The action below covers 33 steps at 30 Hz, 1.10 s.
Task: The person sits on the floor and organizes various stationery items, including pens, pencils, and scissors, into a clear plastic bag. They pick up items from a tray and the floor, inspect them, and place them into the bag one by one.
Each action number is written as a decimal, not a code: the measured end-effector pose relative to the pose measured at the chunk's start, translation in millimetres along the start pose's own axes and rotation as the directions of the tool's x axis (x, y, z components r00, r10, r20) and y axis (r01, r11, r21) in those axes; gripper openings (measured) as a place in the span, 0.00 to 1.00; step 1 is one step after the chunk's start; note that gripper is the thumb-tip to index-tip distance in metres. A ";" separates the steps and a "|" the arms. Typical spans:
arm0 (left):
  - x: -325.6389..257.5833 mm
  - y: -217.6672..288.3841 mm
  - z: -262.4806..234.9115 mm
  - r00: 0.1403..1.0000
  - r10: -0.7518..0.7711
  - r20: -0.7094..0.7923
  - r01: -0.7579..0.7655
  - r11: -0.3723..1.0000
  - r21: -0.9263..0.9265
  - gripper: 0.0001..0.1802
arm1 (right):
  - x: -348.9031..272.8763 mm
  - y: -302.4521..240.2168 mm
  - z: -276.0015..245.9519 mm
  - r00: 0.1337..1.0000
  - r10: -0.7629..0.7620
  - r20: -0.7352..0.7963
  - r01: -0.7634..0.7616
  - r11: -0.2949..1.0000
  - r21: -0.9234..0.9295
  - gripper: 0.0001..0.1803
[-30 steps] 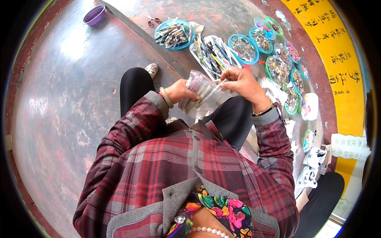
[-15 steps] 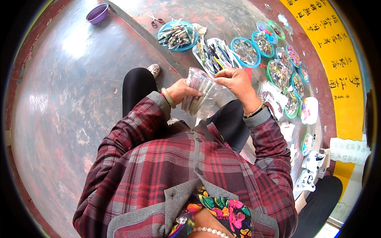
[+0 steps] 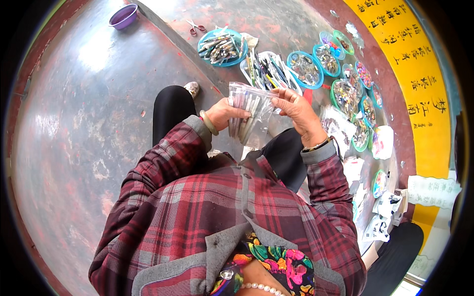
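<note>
A clear plastic bag (image 3: pixel 262 114) hangs in front of my chest with several slim, pale, pen-like sticks (image 3: pixel 243 117) inside. My left hand (image 3: pixel 222 114) is closed on its left side, the thumb lying across the front over the sticks. At the bag's upper right corner, my right hand (image 3: pixel 299 114) pinches the top edge between thumb and fingers. The bag's mouth edge runs nearly straight between the two hands. I cannot tell whether it is sealed.
Beyond my hands stand a blue basket of pens (image 3: pixel 222 48) and a white basket of pens (image 3: pixel 270 74). Several baskets of small parts (image 3: pixel 305 69) spread to the right. Scissors (image 3: pixel 196 27) and a purple basin (image 3: pixel 123 18) lie farther off. Another person's dark-clad leg (image 3: pixel 400 254) is at lower right.
The bag has turned flatter toward me, and its top edge is now stretched straighter. My right hand has shifted slightly down and right along the edge; my left hand keeps its grip.
</note>
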<state>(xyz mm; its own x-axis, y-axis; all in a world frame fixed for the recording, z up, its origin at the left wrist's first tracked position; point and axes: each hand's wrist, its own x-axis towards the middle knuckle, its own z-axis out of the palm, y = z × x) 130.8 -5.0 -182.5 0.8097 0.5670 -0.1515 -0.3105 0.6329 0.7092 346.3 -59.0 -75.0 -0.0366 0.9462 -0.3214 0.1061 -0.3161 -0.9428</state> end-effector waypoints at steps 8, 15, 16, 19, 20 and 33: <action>-0.7 0.6 3.4 0.992 0.128 -0.020 -0.127 0.991 0.034 0.18 | -17.1 -8.8 34.6 0.912 -0.353 -0.210 0.333 0.934 -0.127 0.09; -12.3 12.9 11.5 0.979 0.164 0.121 -0.163 0.986 -0.014 0.25 | -34.6 -15.0 53.2 0.823 -0.503 -0.265 0.461 0.863 -0.205 0.08; -12.5 12.8 9.7 0.979 0.155 0.136 -0.156 0.988 -0.008 0.26 | -37.6 -17.3 57.0 0.816 -0.500 -0.289 0.467 0.866 -0.180 0.07; -21.6 20.1 11.8 0.973 0.142 0.184 -0.130 0.989 -0.076 0.29 | -48.1 -20.2 68.3 0.809 -0.531 -0.254 0.503 0.848 -0.170 0.05; -25.0 22.9 15.3 0.969 0.139 0.204 -0.117 0.986 -0.116 0.30 | -52.0 -20.8 71.1 0.807 -0.546 -0.227 0.515 0.837 -0.181 0.05; -34.1 29.2 33.2 0.926 0.042 0.374 0.034 0.980 -0.194 0.40 | -43.5 -10.5 72.9 0.767 -0.570 -0.295 0.527 0.821 -0.218 0.05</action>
<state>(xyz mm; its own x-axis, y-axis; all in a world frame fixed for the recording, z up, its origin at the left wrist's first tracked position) 110.7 -23.4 -133.8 0.9233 0.3547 0.1471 -0.3737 0.7421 0.5565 274.3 -101.9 -57.6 0.2045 0.9259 0.3176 0.2844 0.2543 -0.9244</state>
